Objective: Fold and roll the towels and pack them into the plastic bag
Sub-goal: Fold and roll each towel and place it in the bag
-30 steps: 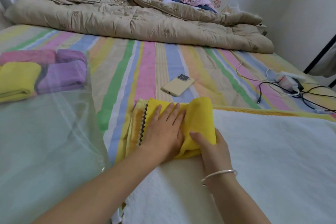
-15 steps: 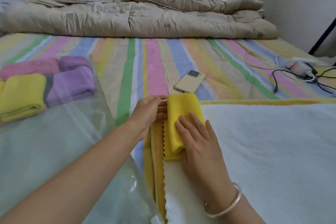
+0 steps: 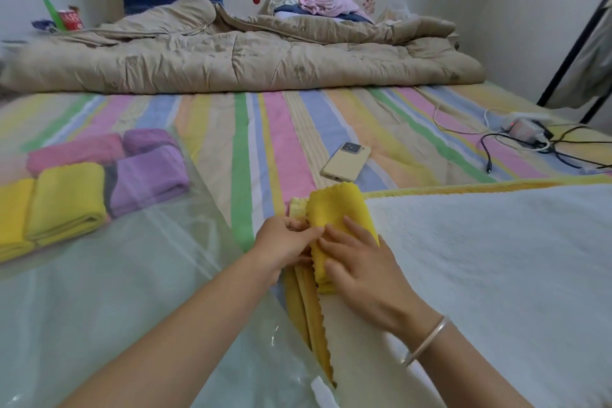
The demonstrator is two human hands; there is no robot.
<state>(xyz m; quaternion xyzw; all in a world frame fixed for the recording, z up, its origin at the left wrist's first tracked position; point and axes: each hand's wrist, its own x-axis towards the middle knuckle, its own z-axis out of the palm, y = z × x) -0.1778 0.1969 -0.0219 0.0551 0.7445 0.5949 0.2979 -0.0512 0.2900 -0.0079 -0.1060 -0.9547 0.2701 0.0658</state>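
Fingers of the right hand press spread on the yellow towel roll, just nearer than the phone; left hand apparently pinches its edge. Best keep even pressure so it rolls tight.

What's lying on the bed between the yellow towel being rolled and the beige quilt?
A beige phone just beyond the yellow towel; the rest is bare striped sheet up to the quilt. Head view.
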